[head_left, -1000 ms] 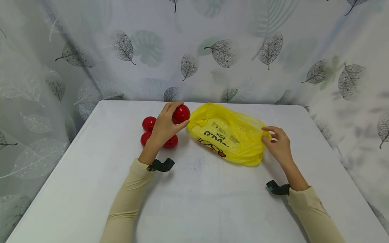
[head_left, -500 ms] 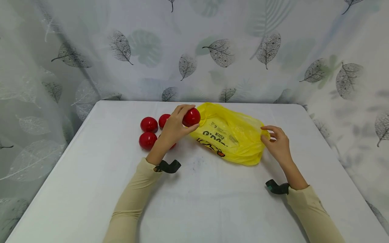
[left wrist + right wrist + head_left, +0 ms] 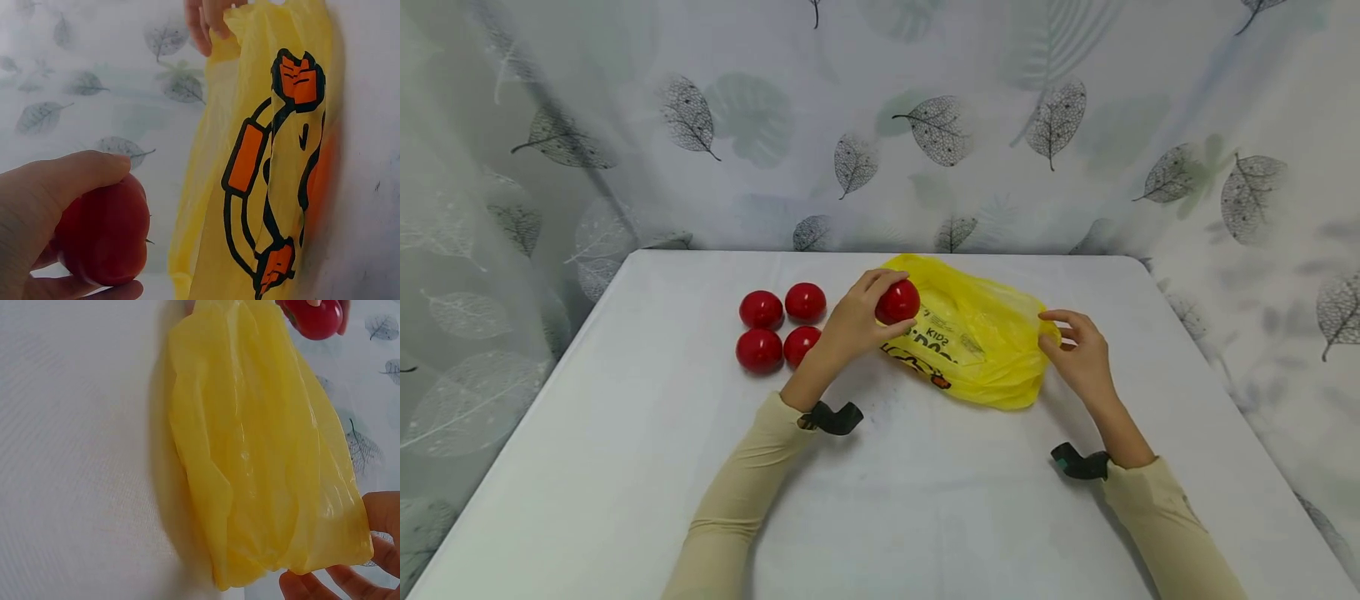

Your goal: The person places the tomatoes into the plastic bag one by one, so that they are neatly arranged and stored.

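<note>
My left hand holds a shiny red tomato between thumb and fingers, in front of the left part of a yellow plastic bag. In the left wrist view the tomato shows its lobed shape and a small dark tip, just left of the printed bag. At the bag's right end, my right hand pinches its edge. The right wrist view shows the crumpled bag with fingers at its lower right corner. Whether the tomato touches the bag cannot be told.
Several more red tomatoes sit grouped on the white table, left of the left hand; the wrist partly covers one tomato. A leaf-patterned curtain hangs behind the table and along both sides.
My left hand has carried the tomato rightward, from over the other tomatoes to the bag's left part, uncovering more of the group. The right hand keeps its hold on the bag.
</note>
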The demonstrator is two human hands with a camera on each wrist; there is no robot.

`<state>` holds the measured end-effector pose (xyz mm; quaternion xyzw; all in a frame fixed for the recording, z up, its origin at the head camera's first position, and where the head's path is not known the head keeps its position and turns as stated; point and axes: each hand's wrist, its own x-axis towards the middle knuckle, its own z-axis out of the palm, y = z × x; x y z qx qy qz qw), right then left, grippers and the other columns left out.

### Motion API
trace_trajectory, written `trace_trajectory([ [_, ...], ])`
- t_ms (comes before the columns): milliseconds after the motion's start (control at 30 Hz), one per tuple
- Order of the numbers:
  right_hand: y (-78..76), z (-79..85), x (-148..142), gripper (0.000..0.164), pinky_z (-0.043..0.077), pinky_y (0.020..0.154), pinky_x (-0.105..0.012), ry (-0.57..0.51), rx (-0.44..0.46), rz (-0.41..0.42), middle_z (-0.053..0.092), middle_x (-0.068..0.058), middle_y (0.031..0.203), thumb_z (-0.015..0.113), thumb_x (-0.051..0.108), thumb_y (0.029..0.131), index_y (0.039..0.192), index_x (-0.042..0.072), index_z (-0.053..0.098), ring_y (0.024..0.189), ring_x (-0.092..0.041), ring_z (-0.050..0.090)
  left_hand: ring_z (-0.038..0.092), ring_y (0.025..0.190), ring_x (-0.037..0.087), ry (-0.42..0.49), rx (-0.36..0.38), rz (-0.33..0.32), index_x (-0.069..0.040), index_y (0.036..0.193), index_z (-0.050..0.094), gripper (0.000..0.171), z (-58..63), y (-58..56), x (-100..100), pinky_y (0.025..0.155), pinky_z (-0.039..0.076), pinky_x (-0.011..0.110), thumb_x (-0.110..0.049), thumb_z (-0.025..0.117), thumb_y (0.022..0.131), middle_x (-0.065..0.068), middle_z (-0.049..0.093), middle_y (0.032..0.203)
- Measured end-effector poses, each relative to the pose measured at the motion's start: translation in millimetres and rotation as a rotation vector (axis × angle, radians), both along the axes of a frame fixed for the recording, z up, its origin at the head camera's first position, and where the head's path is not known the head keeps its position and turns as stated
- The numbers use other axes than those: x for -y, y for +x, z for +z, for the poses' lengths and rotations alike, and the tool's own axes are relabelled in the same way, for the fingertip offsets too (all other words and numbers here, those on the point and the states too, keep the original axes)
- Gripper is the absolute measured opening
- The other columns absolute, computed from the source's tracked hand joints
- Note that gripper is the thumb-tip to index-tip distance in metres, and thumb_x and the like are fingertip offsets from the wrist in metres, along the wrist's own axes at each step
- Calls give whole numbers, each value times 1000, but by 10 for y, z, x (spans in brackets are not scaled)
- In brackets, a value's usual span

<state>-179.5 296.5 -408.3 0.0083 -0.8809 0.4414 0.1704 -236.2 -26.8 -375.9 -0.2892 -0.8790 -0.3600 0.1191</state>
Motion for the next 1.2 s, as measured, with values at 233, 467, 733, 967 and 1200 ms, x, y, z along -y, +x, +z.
trace_trajectory([
  [233,-14,-23,1,30,38,73,-4,-3,5,5,54,-21,126,61,5,91,120,-2,63,102,-40,61,54,122,31,-25,30,-32,-13,138,50,63,-35,26,-153,93,53,43,-28,78,83,12,49,138],
  [467,-13,-16,6,29,39,74,-4,-8,-3,15,54,-22,126,60,4,91,120,-2,62,103,-41,60,55,121,31,-48,52,-93,-14,138,51,64,-103,58,-327,94,53,42,-30,79,83,12,50,137],
  [733,-11,-34,15,29,38,75,-6,3,8,4,54,-22,127,60,4,91,120,-2,62,103,-40,59,55,120,28,-86,73,-165,-13,137,51,63,-177,90,-507,95,53,39,-32,78,84,11,50,136],
  [967,-7,-38,25,29,39,75,-7,-15,7,7,54,-21,126,60,4,91,119,-2,63,103,-38,59,55,120,28,-115,89,-207,-14,139,50,63,-239,106,-599,93,54,38,-33,77,84,12,49,137],
  [1200,-15,-39,38,29,39,74,-4,-12,5,16,54,-22,125,60,3,90,119,-3,62,102,-38,60,56,119,27,-143,87,-238,-14,139,49,64,-282,116,-658,90,55,39,-34,76,85,11,49,137],
])
